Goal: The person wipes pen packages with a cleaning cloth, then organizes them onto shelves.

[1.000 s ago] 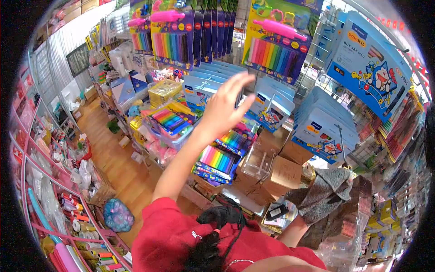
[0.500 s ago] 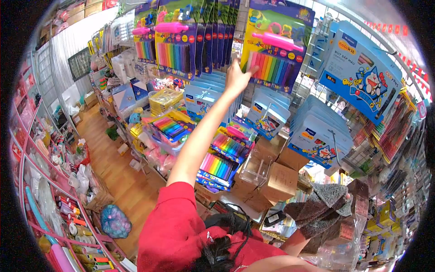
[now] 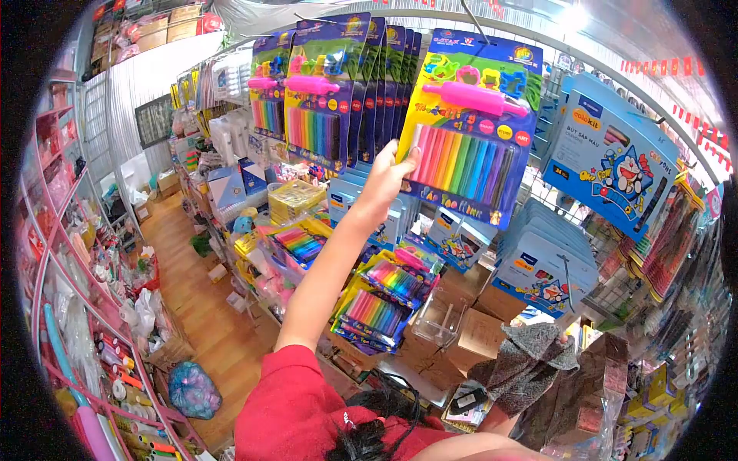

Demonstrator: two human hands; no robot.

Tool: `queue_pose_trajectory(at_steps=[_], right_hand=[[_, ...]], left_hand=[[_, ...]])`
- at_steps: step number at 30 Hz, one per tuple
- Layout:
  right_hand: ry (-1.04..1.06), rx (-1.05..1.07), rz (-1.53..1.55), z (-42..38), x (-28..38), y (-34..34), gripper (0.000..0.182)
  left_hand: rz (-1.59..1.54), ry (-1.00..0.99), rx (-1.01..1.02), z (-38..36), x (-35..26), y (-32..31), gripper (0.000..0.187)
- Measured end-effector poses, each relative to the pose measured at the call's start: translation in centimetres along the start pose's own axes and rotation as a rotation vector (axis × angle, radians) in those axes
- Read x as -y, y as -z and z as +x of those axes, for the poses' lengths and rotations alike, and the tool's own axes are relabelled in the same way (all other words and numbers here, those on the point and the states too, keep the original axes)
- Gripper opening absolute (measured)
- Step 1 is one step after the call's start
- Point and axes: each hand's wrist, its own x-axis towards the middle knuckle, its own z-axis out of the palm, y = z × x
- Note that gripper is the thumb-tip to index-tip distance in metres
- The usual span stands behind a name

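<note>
My left hand (image 3: 388,180) reaches up and pinches the lower left edge of a modelling clay pack (image 3: 469,146). The pack has a pink roller, shape cutters and a row of coloured clay sticks, and its top is at a metal hook (image 3: 473,19). To its left hangs a row of matching clay packs (image 3: 319,100). Lower right, a dark grey cloth (image 3: 530,365) covers most of my right hand (image 3: 565,338), which grips it; only a little skin shows.
Blue crayon boxes (image 3: 615,154) hang at the right, with more blue boxes (image 3: 546,261) beneath. Clay packs (image 3: 373,311) lie stacked below my left arm. Open cardboard boxes (image 3: 477,338) and a clear plastic container (image 3: 440,316) sit nearby. A wooden-floored aisle (image 3: 231,346) runs along the left.
The view has shifted, so the hanging packs appear lower. The held clay pack looks closer, with my left hand still at its left edge. The grey cloth has moved slightly left and down.
</note>
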Motion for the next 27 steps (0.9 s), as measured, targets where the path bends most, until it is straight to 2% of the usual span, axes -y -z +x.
queue_pose_trajectory(at_steps=[2, 5, 6, 9, 13, 14, 17, 20, 27], right_hand=[[0.056, -0.078, -0.033, -0.1, -0.5, 0.2, 0.026], [0.056, -0.118, -0.105, -0.4, -0.3, 1.9, 0.028], [0.037, -0.110, -0.138, -0.2, -0.3, 2.3, 0.029], [0.011, -0.151, 0.013, 0.3, -0.9, 2.3, 0.026], [-0.040, -0.127, 0.113, 0.8, -3.0, -1.1, 0.023], [-0.034, -0.120, 0.089, 0.9, -3.3, -1.1, 0.022], [-0.043, -0.150, 0.168, 1.1, -3.6, -0.7, 0.021], [-0.133, -0.194, 0.080, 1.3, -2.3, 3.4, 0.020], [-0.052, -0.174, 0.068, 1.7, -3.5, 2.7, 0.024]], left_hand=[[-0.134, -0.035, -0.006, -0.8, -0.5, -0.2, 0.024], [-0.048, -0.071, 0.008, -1.4, -1.0, 0.7, 0.030], [-0.077, -0.094, -0.009, -1.7, -1.5, 0.5, 0.042], [-0.042, -0.098, -0.040, -2.5, -1.7, 1.3, 0.057], [-0.056, -0.091, -0.061, -3.4, -1.8, 2.6, 0.070], [-0.060, -0.075, -0.072, -3.6, -1.8, 3.1, 0.067], [-0.113, -0.093, -0.060, -4.9, -3.5, 2.9, 0.041], [-0.121, -0.102, -0.049, -6.0, -4.3, 3.6, 0.039], [-0.137, -0.104, -0.036, -7.2, -5.7, 3.9, 0.042]])
